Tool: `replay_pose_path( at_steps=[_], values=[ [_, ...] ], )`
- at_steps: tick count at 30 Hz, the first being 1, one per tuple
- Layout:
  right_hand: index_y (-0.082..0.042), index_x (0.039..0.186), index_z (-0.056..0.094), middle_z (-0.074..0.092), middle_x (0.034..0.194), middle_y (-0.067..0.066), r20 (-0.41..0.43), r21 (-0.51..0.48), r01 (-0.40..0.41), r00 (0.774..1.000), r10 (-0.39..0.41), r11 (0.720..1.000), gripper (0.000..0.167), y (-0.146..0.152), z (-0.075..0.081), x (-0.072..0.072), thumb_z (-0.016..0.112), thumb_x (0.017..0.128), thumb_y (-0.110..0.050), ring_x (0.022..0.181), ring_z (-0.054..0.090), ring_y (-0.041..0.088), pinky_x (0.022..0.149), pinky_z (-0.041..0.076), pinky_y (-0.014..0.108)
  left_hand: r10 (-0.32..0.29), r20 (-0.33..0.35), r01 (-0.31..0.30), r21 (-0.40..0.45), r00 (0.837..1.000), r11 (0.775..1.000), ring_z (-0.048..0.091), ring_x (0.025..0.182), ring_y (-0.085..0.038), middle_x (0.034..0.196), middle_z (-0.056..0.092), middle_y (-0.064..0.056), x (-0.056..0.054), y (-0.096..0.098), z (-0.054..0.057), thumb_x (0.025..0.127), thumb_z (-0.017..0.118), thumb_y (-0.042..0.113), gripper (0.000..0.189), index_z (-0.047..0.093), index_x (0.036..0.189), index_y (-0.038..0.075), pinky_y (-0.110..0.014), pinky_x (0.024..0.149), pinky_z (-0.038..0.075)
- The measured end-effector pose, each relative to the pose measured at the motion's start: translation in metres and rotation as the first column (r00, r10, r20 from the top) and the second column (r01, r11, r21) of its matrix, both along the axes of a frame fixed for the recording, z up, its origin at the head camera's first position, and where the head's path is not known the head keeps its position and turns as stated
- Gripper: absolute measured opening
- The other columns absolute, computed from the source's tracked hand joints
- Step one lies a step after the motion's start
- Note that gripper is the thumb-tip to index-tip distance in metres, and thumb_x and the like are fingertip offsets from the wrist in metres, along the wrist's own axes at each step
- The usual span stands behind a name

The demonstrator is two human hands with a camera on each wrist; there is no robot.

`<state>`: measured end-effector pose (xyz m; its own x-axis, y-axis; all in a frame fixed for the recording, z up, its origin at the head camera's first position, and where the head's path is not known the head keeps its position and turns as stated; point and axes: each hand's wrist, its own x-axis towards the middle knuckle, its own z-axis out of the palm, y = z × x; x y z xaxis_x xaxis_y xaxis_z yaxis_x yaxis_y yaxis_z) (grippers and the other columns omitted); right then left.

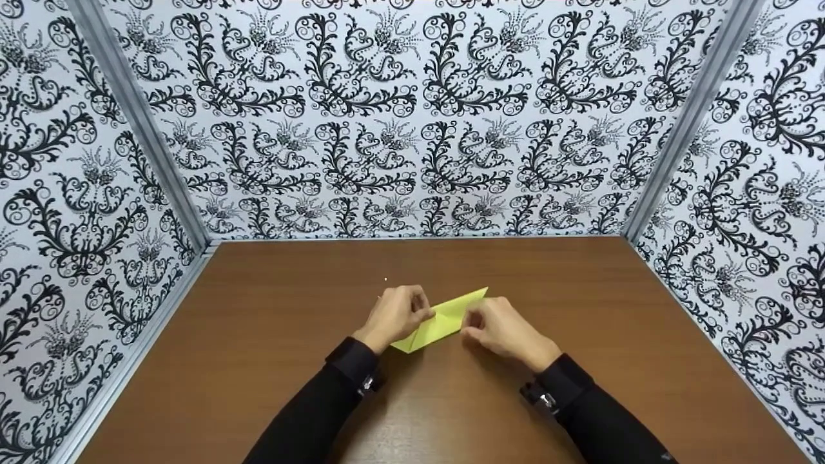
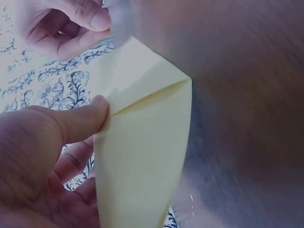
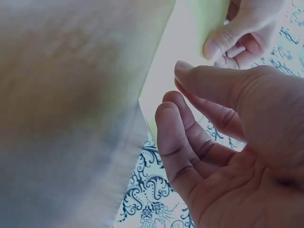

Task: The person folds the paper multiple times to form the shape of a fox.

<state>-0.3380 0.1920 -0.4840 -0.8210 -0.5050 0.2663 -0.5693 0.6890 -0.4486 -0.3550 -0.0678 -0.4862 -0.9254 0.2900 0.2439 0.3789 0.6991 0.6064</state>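
Observation:
A folded sheet of yellow paper (image 1: 445,320) is held a little above the brown table, slanting up to the right. My left hand (image 1: 394,314) pinches its left part, with the thumb lying on the near face beside a fold in the left wrist view. There the paper (image 2: 142,152) shows a creased flap across its upper end. Beside the paper's right end is my right hand (image 1: 506,327), its fingers loosely bent. In the right wrist view the right hand (image 3: 223,123) has a gap between thumb and lower fingers, and no paper is seen gripped there.
The brown wooden table (image 1: 271,361) spreads out on all sides of the hands. Behind it stands a white wall (image 1: 412,129) with black scroll patterns, and similar panels rise left and right. Grey metal posts (image 1: 677,142) mark the corners.

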Motion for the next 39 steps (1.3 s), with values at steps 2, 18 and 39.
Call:
replay_pose_path(
  at_steps=[2, 18, 39],
  values=[
    [-0.013, 0.092, 0.086, 0.081, 0.084, -0.005, 0.007, -0.025, 0.023, 1.000, -0.023, 0.999, 0.010, 0.000, 0.005, 0.000, 0.090, 0.100, -0.007, 0.074, 0.068, 0.004, 0.071, 0.060, 0.024, 0.013, -0.005, -0.013, 0.023, 1.000, 1.000, 0.063, 0.072, -0.006, 0.086, 0.080, 0.003, -0.001, -0.001, 0.002, 0.104, 0.091, 0.023, 0.014, 0.082, 0.094, 0.018, -0.024, 0.068, 0.055],
    [-0.017, 0.105, 0.089, 0.085, 0.095, -0.001, 0.091, -0.186, 0.167, 0.984, -0.152, 0.968, 0.005, 0.003, 0.023, -0.001, 0.086, 0.108, -0.020, 0.084, 0.071, 0.009, 0.078, 0.059, 0.024, 0.067, -0.058, -0.049, 0.273, 0.996, 0.961, 0.066, 0.081, -0.009, 0.090, 0.078, 0.000, 0.005, -0.010, 0.014, 0.106, 0.089, 0.024, 0.013, 0.081, 0.099, 0.018, -0.024, 0.076, 0.055],
    [-0.008, 0.107, 0.084, 0.079, 0.089, 0.009, 0.089, -0.510, 0.089, 0.995, -0.051, 0.856, 0.013, 0.000, 0.034, -0.001, 0.082, 0.111, -0.021, 0.076, 0.072, 0.012, 0.069, 0.059, 0.022, -0.048, -0.003, 0.043, 0.485, 0.999, 0.873, 0.067, 0.083, -0.010, 0.094, 0.078, -0.003, 0.022, -0.010, 0.029, 0.106, 0.089, 0.022, 0.013, 0.082, 0.103, 0.012, -0.020, 0.075, 0.053]
  ],
)
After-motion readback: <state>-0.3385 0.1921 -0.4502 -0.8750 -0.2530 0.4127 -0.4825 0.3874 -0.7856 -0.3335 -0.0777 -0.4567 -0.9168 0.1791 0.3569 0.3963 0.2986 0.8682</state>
